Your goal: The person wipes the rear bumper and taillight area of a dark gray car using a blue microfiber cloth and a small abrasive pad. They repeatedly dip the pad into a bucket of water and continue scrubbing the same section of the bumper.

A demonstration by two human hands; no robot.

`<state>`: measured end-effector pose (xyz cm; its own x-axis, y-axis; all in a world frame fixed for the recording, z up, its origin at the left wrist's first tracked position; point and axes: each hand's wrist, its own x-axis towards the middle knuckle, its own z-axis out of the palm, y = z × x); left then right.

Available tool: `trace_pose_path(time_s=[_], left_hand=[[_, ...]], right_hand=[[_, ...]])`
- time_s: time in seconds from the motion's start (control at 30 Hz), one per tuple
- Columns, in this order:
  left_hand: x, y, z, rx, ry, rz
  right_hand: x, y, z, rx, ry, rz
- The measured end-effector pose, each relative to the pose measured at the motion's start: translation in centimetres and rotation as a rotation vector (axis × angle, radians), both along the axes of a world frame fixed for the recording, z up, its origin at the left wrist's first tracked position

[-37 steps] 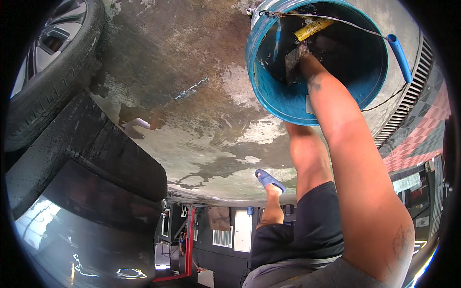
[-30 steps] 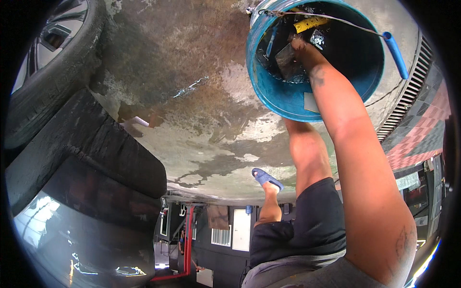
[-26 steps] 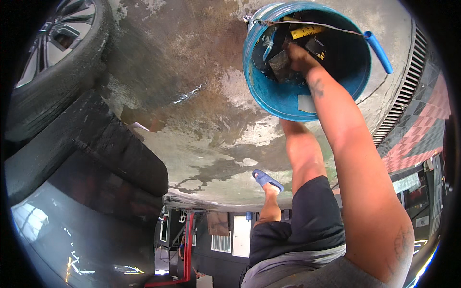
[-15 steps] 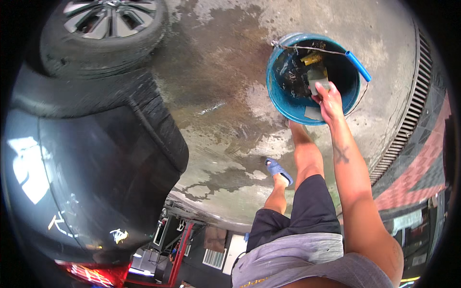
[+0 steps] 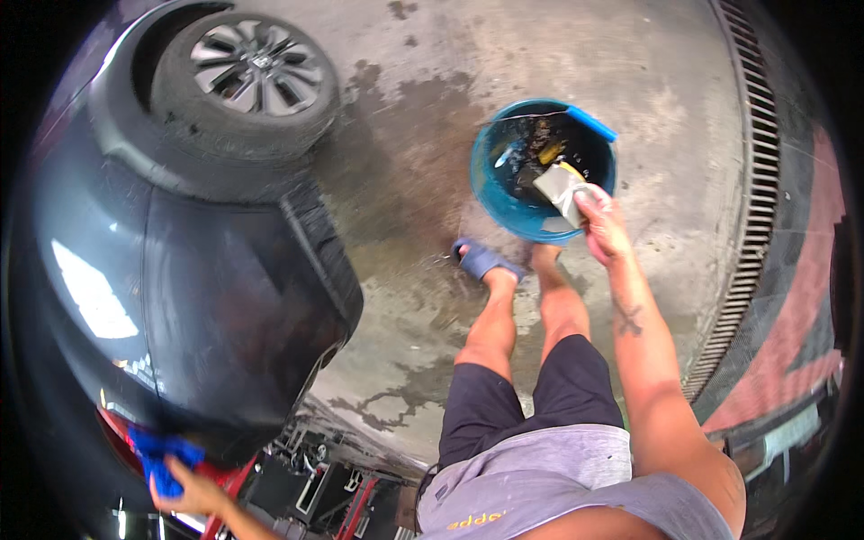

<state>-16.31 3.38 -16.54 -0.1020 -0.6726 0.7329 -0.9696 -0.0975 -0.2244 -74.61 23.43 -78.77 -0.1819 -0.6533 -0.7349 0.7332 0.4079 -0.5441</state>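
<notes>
My right hand (image 5: 605, 225) is closed on a folded grey-green sheet (image 5: 560, 187) that looks like sandpaper, held over the near part of a blue bucket (image 5: 481, 171). Dark contents and a yellow piece (image 5: 551, 151) show inside the bucket, and a blue grip (image 5: 591, 123) sits on its wire handle. At the lower left, my left hand (image 5: 193, 489) is closed around a bright blue cloth (image 5: 162, 454). The cloth lies against the dark car (image 5: 225, 270) by its red tail light; whether they touch is hard to tell.
The car's wheel (image 5: 256, 67) stands at the upper left. Wet patches mark the concrete floor (image 5: 423, 171). A drain grate (image 5: 756, 180) curves along the right. My sandalled foot (image 5: 484, 261) is just short of the bucket. Workshop equipment (image 5: 315, 486) is at the bottom.
My left hand has come into view with the blue cloth. My right hand has lifted the sheet higher out of the bucket. The view has shifted, and my feet have moved closer to the bucket.
</notes>
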Motion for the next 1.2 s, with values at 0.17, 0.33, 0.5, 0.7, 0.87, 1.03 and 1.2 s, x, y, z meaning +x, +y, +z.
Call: trace_pose_path(time_s=[0.17, 0.33, 0.5, 0.7, 0.87, 1.03, 1.2], left_hand=[[-17.5, -1.8, -19.7, 0.411, 0.421, -0.256], [-29.9, 2.6, -38.7, 1.057, 0.790, -0.558], [-38.7, 6.9, -55.1, 1.358, 0.811, -0.613], [-42.2, 5.4, -66.5, 1.719, -0.012, -0.501], [-43.2, 5.7, -75.4, 1.807, -0.428, -0.451], [-42.8, 5.8, -82.6, 1.748, -0.713, -0.478], [-42.6, 3.6, -81.9, 1.818, -0.626, -0.399]], right_hand=[[-0.4, 3.1, 1.0, 0.084, 0.077, 0.058], [1.1, 4.0, 0.4, 0.129, 0.529, 0.184], [2.3, 1.0, 0.4, 0.191, 1.085, 0.202], [2.5, -4.5, -7.5, 0.052, 1.599, 0.591], [3.5, -6.8, -18.2, 0.494, 1.147, 1.008], [4.1, -5.8, -24.3, 0.440, 1.003, 1.189], [2.8, -6.1, -15.1, 0.361, 1.004, 0.634]])
